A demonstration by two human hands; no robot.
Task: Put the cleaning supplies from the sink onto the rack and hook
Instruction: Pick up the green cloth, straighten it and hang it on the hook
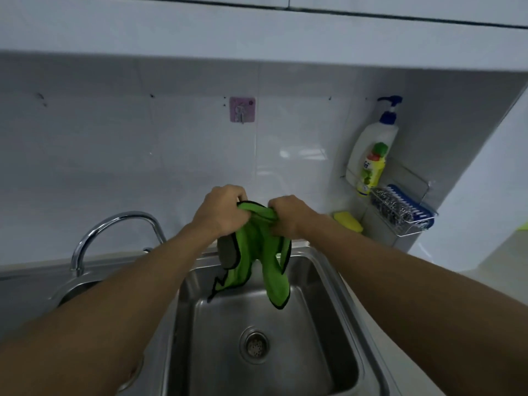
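A green cloth (257,258) with black trim and a grey underside hangs over the steel sink (323,270). My left hand (221,212) and my right hand (287,214) both grip its top edge, close together, above the sink's back rim. A pink adhesive hook (242,109) sits on the white tile wall, above the hands and bare. At the right, a clear wall rack (411,224) holds a white pump bottle (371,147), a small yellow-green bottle (371,172), a steel scourer (390,205) and a blue brush (411,201).
A chrome faucet (114,227) arches at the left between two sink basins. A yellow sponge (348,221) lies on the counter beside the rack. The drain (254,344) shows in the sink bottom. A cabinet overhangs the wall above.
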